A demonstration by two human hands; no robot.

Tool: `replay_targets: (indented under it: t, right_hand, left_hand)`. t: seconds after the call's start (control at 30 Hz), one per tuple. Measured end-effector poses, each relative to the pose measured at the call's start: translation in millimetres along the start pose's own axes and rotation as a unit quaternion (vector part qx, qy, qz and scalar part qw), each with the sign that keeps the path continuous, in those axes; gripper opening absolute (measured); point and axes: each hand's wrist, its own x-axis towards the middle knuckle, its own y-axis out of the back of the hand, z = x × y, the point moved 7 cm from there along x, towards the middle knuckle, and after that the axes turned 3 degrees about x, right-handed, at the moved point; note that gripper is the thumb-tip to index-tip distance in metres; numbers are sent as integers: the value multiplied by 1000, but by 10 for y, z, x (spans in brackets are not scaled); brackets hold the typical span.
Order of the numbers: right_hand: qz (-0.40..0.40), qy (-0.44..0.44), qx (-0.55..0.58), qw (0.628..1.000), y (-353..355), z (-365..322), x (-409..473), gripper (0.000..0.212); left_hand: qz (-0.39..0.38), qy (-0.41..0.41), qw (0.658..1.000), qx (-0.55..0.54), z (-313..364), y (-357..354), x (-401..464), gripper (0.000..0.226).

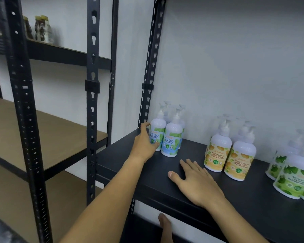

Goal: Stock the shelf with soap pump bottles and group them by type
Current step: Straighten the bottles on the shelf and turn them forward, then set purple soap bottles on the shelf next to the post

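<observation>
Right now your left hand (pixel 144 142) wraps its fingers (pixel 154 146) around the front-left blue Cool Mint bottle (pixel 157 135), which stands upright on the black shelf (pixel 165 183) near the corner post (pixel 152 64), touching its neighbour (pixel 172 142) in the same cluster. Your right hand (pixel 198 185) lies flat on the shelf, fingers straight and spread, holding nothing. To its right stand the yellow Ultra Moisture bottles (pixel 230 155), then the green-labelled bottles (pixel 293 176) at the frame's edge.

mint bottles (pixel 167 137) left on shelf (pixel 200 190), moisture bottles (pixel 230 155) right
</observation>
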Motion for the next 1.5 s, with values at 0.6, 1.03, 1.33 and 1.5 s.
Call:
replay_targets:
  t: [0.6,1.03,1.33,1.5]
  right_hand:
    - [55,8,-12,998,187,-75,-288,58]
    - [93,-12,-138,986,729,717,-1197,48]
    - [185,-99,-162,964,1244,1882,-2275,42]
    - [227,-172,-155,946,1315,2616,-3044,32]
  left_hand:
    - [-104,18,977,184,288,87,-871,50]
    - [-174,-127,955,203,1315,-614,-1483,38]
    - [-250,-254,928,107,2325,-1596,-2244,32]
    - [-289,-330,894,86,2811,-2237,-2858,31]
